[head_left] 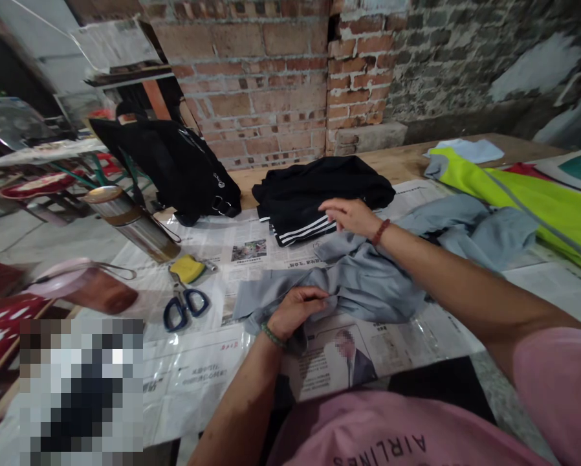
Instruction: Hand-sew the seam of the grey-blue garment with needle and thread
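Note:
A crumpled grey cloth (368,285) is spread over the newspaper before me. My left hand (297,310), with a green beaded bracelet at the wrist, pinches the near part of this cloth between thumb and fingers. Above its far edge, close to the folded black clothing with white stripes (314,200), is my right hand (351,217), wearing a reddish bracelet. The right fingers are bent and pressed together; anything between them is too small to make out. More grey fabric (484,226) lies beyond my right forearm.
Blue-handled scissors (186,307) lie left, touching a yellow item (187,268). A steel flask (132,223) and a lidded cup (96,288) are farther left. Behind are a black bag (184,168) and brick wall; a neon-yellow garment (523,200) lies at right.

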Available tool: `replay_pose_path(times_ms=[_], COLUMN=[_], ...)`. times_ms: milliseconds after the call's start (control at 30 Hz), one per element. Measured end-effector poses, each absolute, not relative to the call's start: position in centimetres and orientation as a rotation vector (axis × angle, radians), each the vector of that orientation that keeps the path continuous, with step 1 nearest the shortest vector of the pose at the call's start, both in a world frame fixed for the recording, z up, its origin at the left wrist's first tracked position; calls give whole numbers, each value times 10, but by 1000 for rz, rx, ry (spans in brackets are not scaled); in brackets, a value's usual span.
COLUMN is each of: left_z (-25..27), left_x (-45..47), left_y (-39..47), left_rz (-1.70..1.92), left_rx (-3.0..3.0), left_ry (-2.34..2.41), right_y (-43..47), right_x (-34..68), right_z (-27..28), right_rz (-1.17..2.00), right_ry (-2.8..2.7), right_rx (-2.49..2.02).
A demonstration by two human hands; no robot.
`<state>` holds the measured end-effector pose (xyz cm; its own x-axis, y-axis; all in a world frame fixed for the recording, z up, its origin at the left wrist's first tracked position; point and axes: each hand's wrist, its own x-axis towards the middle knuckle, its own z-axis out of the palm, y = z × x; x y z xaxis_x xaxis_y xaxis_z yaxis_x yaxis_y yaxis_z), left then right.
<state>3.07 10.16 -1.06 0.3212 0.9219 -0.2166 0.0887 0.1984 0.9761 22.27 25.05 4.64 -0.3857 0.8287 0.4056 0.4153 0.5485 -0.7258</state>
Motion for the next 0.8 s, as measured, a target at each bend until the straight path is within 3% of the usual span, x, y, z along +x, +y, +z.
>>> replay_pose_path(times_ms=[300,800], left_z=[0,-6], left_x=[28,26], left_y=[100,101], left_rz=[766,831], left_rx=[1272,1302], left_ry=[1094,1050], right_y=[172,169], right_x=[228,232], right_z=[20,16], right_rz=[747,652], right_ry=[-2559,-2681], right_rx=[-724,-488])
